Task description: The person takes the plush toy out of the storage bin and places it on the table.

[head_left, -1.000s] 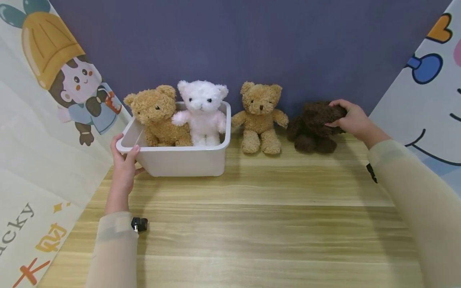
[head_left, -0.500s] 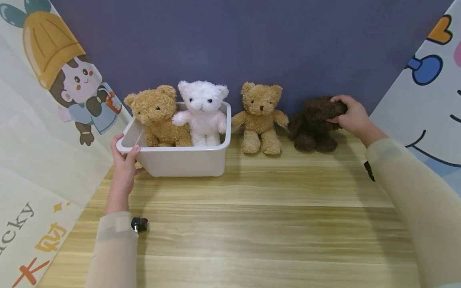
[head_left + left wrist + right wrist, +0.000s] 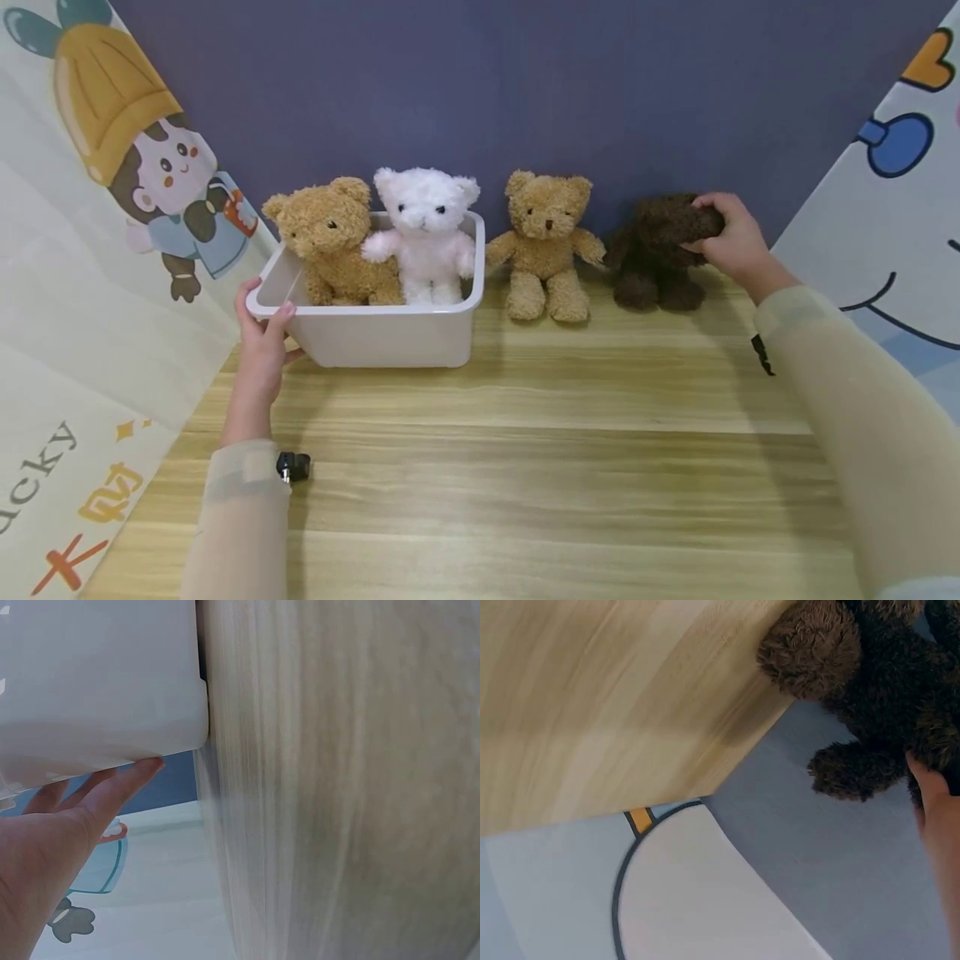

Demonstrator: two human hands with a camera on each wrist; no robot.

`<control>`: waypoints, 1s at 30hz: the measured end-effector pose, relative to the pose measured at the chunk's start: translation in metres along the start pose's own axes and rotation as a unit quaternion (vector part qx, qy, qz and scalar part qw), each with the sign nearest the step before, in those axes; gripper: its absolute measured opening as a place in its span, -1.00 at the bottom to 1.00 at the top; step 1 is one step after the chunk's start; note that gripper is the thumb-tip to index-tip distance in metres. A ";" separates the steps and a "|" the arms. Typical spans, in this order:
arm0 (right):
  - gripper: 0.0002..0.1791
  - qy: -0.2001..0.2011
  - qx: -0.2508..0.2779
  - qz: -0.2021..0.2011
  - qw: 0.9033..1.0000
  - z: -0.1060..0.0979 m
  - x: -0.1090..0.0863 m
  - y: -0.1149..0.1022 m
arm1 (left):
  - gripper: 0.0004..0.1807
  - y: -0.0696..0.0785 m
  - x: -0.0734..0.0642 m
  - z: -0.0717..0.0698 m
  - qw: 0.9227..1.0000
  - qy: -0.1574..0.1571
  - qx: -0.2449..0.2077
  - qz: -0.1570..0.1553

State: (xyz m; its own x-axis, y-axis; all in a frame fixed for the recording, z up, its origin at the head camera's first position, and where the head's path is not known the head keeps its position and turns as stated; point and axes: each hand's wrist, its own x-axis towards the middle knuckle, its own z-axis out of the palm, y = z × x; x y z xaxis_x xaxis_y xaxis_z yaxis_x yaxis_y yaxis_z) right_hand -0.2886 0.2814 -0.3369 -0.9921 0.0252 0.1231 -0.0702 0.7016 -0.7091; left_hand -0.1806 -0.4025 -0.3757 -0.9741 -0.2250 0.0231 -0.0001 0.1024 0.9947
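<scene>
My left hand holds the left front corner of a white plastic bin, thumb on the rim and the other fingers along its side. In the left wrist view those fingers lie against the bin's wall. Seated in the bin are a golden-brown teddy bear and a white teddy bear. At the far right, my right hand grips a dark brown teddy bear by the side of its head. The right wrist view shows its furry foot and arm, with my thumb against it.
Between the bin and the dark bear, a light tan teddy bear sits upright against the dark blue back wall. Printed panels stand at left and right. Wooden tabletop stretches in front of the bears.
The dark brown bear's head has come up, and its body has risen slightly in my right hand. My left hand and the bin have stayed put.
</scene>
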 end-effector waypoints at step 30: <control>-0.58 -0.098 0.118 0.061 0.986 0.004 0.033 -0.009 | -0.24 -0.002 0.000 0.002 1.000 0.008 -0.006 0.002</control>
State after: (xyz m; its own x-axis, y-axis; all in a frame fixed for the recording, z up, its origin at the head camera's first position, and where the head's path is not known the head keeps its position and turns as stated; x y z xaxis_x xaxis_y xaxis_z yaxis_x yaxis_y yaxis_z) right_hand -0.3206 0.2733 -0.3292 -0.9942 -0.0546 -0.0928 0.0515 0.5160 -0.8551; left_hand -0.1808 -0.4005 -0.3780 -0.9704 -0.2397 0.0281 0.0061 0.0922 0.9957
